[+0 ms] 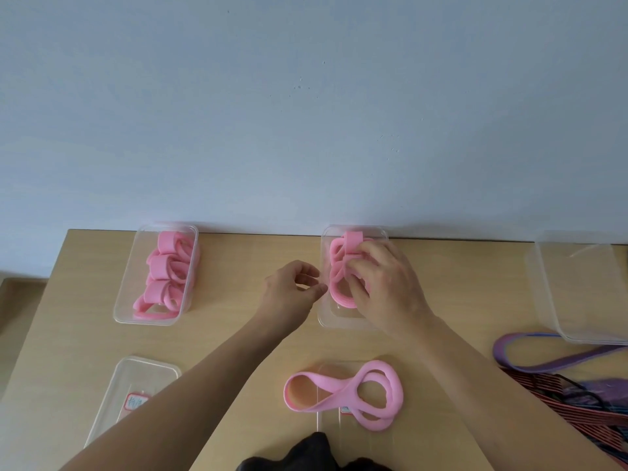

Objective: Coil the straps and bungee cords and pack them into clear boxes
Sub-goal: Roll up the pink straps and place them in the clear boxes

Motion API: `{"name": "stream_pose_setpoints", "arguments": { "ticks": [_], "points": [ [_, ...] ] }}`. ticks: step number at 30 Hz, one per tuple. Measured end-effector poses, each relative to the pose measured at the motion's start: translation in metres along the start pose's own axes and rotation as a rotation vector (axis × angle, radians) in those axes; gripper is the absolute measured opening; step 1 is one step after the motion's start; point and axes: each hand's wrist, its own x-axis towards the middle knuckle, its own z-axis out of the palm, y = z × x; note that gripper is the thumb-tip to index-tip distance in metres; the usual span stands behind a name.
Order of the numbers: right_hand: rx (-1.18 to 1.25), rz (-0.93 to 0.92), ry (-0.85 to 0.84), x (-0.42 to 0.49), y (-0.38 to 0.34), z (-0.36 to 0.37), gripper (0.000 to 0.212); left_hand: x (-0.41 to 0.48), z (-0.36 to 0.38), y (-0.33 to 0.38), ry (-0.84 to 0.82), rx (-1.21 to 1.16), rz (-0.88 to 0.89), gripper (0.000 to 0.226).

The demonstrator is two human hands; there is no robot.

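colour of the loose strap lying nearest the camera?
The strap is plain pink, no pattern. Only the head view shows it.

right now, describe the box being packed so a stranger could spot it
Three clear boxes stand along the back edge of the table by the wall. It is the middle box, where the right hand holds pink coils. The left box is full and the larger right box empty; this one is part filled.

Red-bordered label [136, 401] on clear lid [149, 371], blue handwriting illegible, second label [346, 409] mostly hidden
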Motion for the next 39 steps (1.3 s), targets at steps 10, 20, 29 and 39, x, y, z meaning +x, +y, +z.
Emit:
{"name": "stream_pose_setpoints", "arguments": {
  "ticks": [10, 20, 29, 39],
  "points": [
    [-0.200, 0.093, -0.202, 0.008, 0.002, -0.001, 0.045, 0.000, -0.001, 0.002, 0.008, 0.065, 0.046, 0.018],
    [-0.013, 0.126, 0.133, -0.038, -0.019, -0.014, 0.025, -0.024, -0.007, -0.004, 0.049, 0.204, 0.159, 0.019],
    [-0.258, 0.505, -0.170, -0.154, -0.046, 0.006, 0.031, -0.073, 0.000, -0.062, 0.052, 0.355, 0.253, 0.017],
    [0.192, 0.460, -0.064, -0.146, -0.099, -0.036, 0.008, -0.111, -0.008, -0.056, -0.275, 0.396, 0.390, 0.038]
  ]
}}
